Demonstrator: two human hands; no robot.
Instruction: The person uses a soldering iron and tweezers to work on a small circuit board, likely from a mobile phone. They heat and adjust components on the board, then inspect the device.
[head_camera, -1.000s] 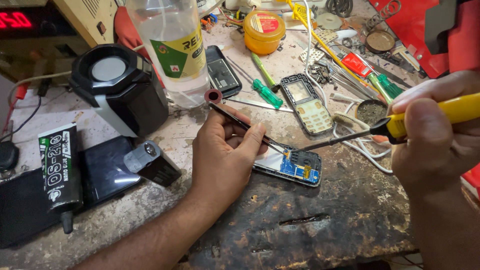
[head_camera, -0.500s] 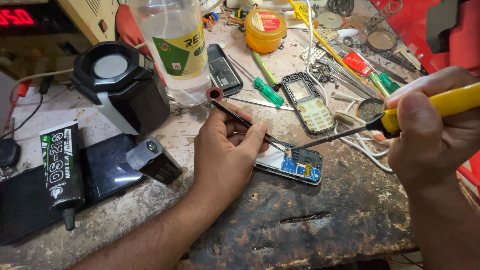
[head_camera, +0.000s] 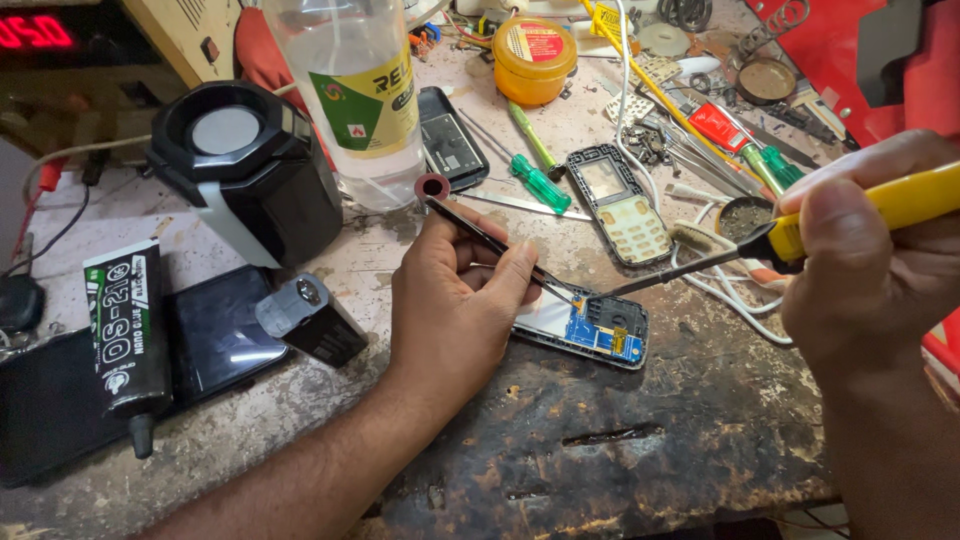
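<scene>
Far left of both hands, a black glue tube (head_camera: 127, 335) lies on a dark phone screen (head_camera: 215, 335). The left hand (head_camera: 455, 300) pinches slim tweezers (head_camera: 495, 243), tips on the opened phone circuit board (head_camera: 590, 328) (blue, just right of its thumb). The right hand (head_camera: 870, 270) grips a yellow-handled soldering iron (head_camera: 800, 235), its tip meeting the board. Beyond the hands: a keypad frame (head_camera: 622, 205).
</scene>
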